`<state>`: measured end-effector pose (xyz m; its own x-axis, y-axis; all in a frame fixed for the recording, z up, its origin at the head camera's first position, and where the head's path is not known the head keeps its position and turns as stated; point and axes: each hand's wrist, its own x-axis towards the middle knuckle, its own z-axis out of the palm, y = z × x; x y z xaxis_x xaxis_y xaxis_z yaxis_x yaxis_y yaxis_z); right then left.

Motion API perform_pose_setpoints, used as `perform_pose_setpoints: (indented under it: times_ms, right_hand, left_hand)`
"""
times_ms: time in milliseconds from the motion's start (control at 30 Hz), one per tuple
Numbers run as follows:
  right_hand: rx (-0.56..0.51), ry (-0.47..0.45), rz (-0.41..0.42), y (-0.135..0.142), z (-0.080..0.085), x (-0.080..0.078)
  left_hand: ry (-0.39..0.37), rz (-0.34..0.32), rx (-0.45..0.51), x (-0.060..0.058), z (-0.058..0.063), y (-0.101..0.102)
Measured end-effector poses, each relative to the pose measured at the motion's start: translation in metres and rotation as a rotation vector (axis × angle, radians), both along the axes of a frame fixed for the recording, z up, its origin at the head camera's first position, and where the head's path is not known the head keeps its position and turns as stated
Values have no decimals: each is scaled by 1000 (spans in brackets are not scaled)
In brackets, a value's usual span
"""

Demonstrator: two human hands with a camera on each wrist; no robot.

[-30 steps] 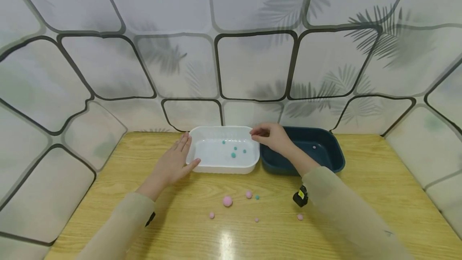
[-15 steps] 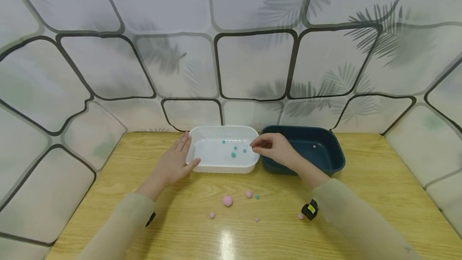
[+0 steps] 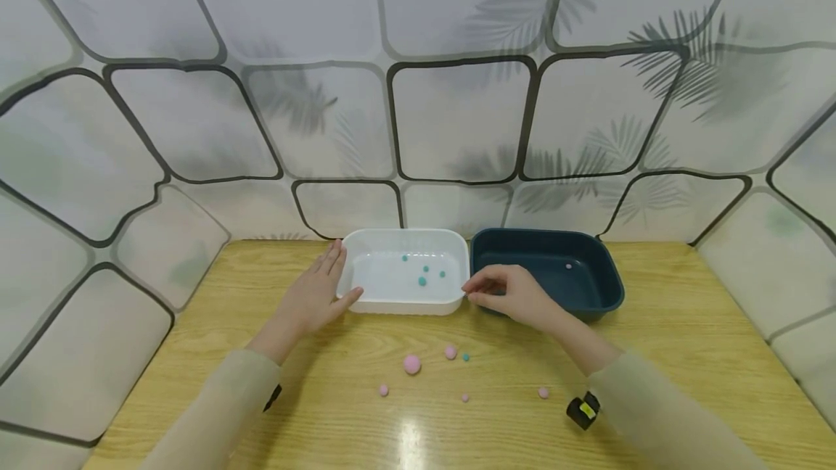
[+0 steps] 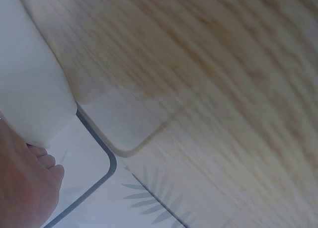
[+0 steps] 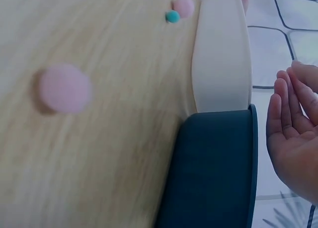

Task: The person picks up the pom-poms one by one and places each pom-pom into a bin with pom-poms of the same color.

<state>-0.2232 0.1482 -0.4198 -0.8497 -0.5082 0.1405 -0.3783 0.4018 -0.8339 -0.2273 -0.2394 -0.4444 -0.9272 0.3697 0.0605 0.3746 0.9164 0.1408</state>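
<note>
My left hand [image 3: 310,297] rests with straight fingers along the left end of a white tray [image 3: 398,307], its thumb at the front rim. Inside that tray lie several small teal pom-poms [image 3: 422,281]. My right hand [image 3: 512,294] hangs above the front left corner of a dark blue tray [image 3: 604,289], fingers loosely bent, thumb near the index finger. Nothing shows between those fingers in the right wrist view. A tiny pink pom-pom [image 3: 569,266] sits in the dark tray. On the table in front are several pink pom-poms [image 3: 411,364] and one teal pom-pom [image 3: 466,357].
The two trays stand side by side on a wooden table [image 3: 313,412], close to a patterned wall [image 3: 464,122]. Another pink pom-pom [image 3: 543,393] lies near the right wrist's black camera [image 3: 583,410]. Both forearms reach in from the front edge.
My right hand has moved from the white tray's right rim down and toward me, over the dark tray's front corner. The left hand and the pom-poms stay where they were.
</note>
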Motion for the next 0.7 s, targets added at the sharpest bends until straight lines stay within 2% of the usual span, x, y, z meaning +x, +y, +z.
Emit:
perform_pose_setpoints:
  times_ms: [500,700]
  right_hand:
    - [-19,72,125,7,-17,26]
    - [-25,54,152,6,-30,33]
  left_hand:
    - [5,-8,-8,1,1,-1]
    - [8,-4,-13,0,0,-1]
